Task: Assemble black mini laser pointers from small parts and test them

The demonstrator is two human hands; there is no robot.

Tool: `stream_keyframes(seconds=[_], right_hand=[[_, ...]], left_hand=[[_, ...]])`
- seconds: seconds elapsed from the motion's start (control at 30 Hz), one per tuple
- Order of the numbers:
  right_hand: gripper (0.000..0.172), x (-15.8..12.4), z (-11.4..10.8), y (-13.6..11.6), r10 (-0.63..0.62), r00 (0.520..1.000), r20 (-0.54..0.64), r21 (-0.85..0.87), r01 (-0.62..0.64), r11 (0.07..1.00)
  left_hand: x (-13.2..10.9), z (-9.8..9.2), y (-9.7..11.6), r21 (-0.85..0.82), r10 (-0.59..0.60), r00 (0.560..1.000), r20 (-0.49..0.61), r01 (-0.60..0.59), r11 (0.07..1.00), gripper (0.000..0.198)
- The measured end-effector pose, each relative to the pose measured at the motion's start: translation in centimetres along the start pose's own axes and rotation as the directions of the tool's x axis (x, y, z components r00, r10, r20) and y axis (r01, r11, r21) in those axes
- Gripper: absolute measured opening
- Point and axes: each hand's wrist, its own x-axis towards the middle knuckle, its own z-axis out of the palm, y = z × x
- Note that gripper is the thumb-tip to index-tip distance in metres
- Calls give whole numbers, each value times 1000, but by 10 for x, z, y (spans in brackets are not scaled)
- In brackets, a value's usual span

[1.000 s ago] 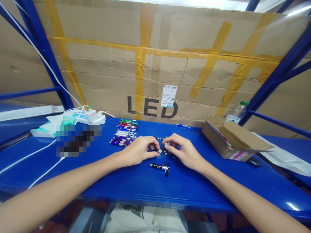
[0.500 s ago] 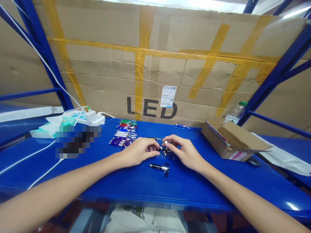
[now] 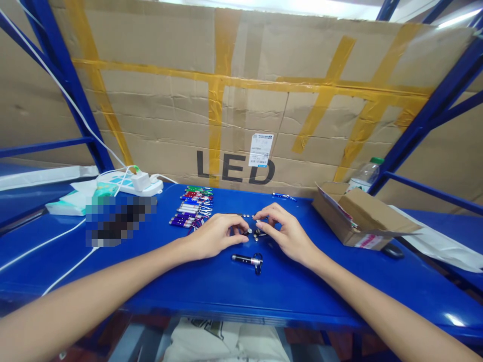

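Note:
My left hand [image 3: 219, 234] rests on the blue table with curled fingers. By its fingertips is a small dark piece with a silvery round end [image 3: 249, 231]; the fingers hide most of it. Opposite, my right hand [image 3: 289, 232] has thumb and forefinger around a small silvery button cell [image 3: 257, 221]. Several more button cells [image 3: 256, 239] lie between and behind the hands, and a dark part under the right fingers is mostly covered. A black penlight keychain [image 3: 246, 260] with a ring lies in front of both hands.
Several coloured penlights [image 3: 188, 207] lie in a row at left. A lone blue penlight [image 3: 281, 195] sits at the back. An open cardboard box [image 3: 362, 221] stands right, a bottle [image 3: 368, 173] behind it. At left are a power strip [image 3: 151, 188] and white cables.
My right hand has tilted slightly and its fingertips have shifted a little; the pale cell between them now shows less. My left hand has stayed almost still.

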Motion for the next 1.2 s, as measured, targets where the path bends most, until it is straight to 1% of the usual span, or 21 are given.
stream_keyframes(seconds=[0.13,0.23,0.37,0.57,0.73,0.93,1.1,1.2], right_hand=[[15,0,-1,-1,-29,999,-29,-17,29,999],[17,0,-1,-1,-19,999,-29,-10,18,1000],[18,-1,-1,-1,10,1000,-21,-1,-10,1000],[21,0,0,-2,-38,999,-10,18,38,999],[21,-1,0,-1,4,1000,-5,31,-4,1000],[20,-1,1,-3,63,998,9,55,-64,996],[22,-1,1,-4,74,997,10,55,-75,996],[22,-2,1,-4,75,997,10,56,-76,996]], left_hand=[[0,1,-1,-53,12,1000,5,-12,999,13],[0,1,-2,-74,28,1000,6,-28,997,12],[0,1,-1,-63,26,1000,5,-26,998,14],[0,0,-1,-26,12,1000,24,-12,1000,16],[0,0,-2,-7,2,1000,31,-2,1000,19],[1,0,-3,-21,-14,999,36,15,1000,21],[0,1,-4,-46,-35,998,53,38,998,22],[0,1,-5,-64,-41,998,43,44,997,21]])
